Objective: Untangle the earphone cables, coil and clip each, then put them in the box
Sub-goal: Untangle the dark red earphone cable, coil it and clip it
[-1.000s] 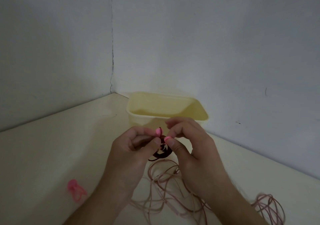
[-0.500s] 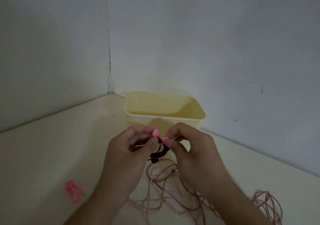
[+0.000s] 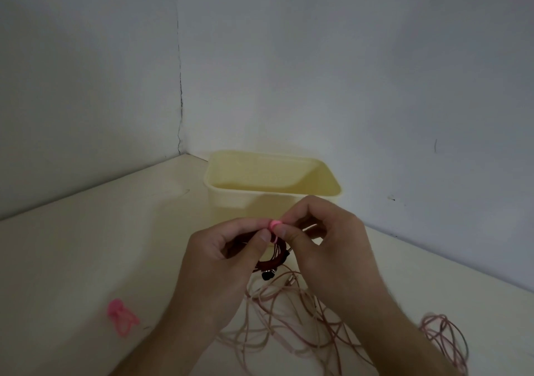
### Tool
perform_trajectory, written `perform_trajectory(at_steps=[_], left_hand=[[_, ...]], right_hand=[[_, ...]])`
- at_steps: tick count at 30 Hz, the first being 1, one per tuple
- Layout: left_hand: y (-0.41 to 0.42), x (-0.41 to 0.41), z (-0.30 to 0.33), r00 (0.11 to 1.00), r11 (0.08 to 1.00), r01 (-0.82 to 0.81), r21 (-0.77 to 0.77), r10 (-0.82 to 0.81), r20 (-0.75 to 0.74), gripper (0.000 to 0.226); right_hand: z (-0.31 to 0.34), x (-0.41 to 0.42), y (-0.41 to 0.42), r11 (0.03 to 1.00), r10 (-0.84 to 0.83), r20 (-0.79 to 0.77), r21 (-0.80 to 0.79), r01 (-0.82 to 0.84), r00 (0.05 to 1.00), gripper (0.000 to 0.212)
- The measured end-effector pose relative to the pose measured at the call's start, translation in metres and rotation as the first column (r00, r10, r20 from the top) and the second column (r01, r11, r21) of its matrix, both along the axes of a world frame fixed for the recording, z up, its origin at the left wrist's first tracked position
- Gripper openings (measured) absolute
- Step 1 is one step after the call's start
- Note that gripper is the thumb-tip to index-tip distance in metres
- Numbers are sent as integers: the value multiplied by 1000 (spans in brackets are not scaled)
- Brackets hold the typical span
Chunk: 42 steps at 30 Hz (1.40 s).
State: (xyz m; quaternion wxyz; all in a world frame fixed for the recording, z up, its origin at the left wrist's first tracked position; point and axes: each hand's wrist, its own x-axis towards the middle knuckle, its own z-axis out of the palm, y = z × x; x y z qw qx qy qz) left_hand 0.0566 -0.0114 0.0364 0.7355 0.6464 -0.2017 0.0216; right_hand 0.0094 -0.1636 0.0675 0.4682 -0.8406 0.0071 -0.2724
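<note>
While both hands pinch at the same spot, the whole job hangs on one relation: box straight ahead, beyond the knuckles.

Head view:
- Left hand [image 3: 219,260] closed, thumb and forefinger gripping the dark coiled cable [image 3: 273,261] from the left side. The coil hangs below the fingertips, its ring roughly upright and facing the camera, an earbud or plug dangling at its low edge.
- Right hand [image 3: 326,245] closed too, fingertips pinching the pink clip [image 3: 274,225] at the top of the coil. Can't tell whether the clip is fully fastened; it's mostly hidden by fingers.
- Yellow box [image 3: 271,199] open-topped, directly far of the hands, in the wall corner. Long axis runs left-right. Near rim sits just behind the fingertips, so drop-off looks like a short push away and slightly up over the rim. The right hand appears marginally nearer the box.
- Loose pinkish cables [image 3: 289,318] sprawl on the table [image 3: 86,260] near of the hands, under the wrists; another looped bundle [image 3: 445,338] sits at near right, not clipped as far as I can see.
- Spare pink clip [image 3: 121,316] lies near left, well apart from everything.

Judgement: first coil nearly done, rest untouched.
</note>
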Motion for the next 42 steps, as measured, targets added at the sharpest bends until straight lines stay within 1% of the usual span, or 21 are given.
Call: perform_trajectory(at_steps=[4,7,11,14,16,19,20,21,24,26,29,32,33,36,38,42], left_hand=[[0,-1,0,1000,999,20,-45,-21,-7,27],[1,-1,1,999,998,47,-46,-47,-5,27],[-1,3,0,997,996,51,-70,-54,-46,27],[-2,3,0,992,992,93,-85,-100,-80,17],[-3,2,-2,989,990,118,-73,-123,-75,13],[-2,3,-3,992,993,108,-38,-110,-56,11],[-2,3,-3,994,995,94,-25,-95,-52,10],[-2,4,-3,995,997,82,-15,-83,-51,10],[-2,2,-3,996,997,80,-7,-80,-45,10],[-1,2,-2,996,997,77,-17,-77,-49,7],[0,-1,3,996,997,70,-43,-72,-46,6],[-1,-1,2,993,993,109,-40,-111,-46,13],[-2,0,1,991,992,115,-41,-118,-56,14],[-1,3,-2,986,988,128,-80,-136,-94,14],[-1,5,-3,985,988,123,-99,-133,-110,14],[0,7,-3,992,995,58,-85,-67,-110,17]], right_hand=[[2,-1,1,1000,4,-12,8,-4,1000,18],[3,0,-1,1000,12,-58,26,-11,998,15],[4,2,-5,1000,8,-106,-18,-10,994,14],[3,3,-5,998,24,-93,57,-19,995,16],[1,4,-6,991,54,-112,126,-39,992,16],[5,2,-9,927,211,-136,342,-154,968,18],[7,1,-10,905,253,-135,382,-186,958,20],[8,0,-10,898,276,-133,388,-207,952,21],[5,2,-12,922,258,-102,322,-213,961,16],[4,4,-14,941,226,-79,277,-197,971,18],[5,3,-16,921,283,-76,299,-249,956,17],[4,3,-17,947,302,-121,150,-283,946,15],[3,4,-18,951,294,-123,137,-277,948,14],[0,7,-21,947,276,-104,201,-252,955,16],[0,7,-22,942,280,-99,222,-254,955,11],[-2,9,-24,946,295,-103,168,-276,950,16]])
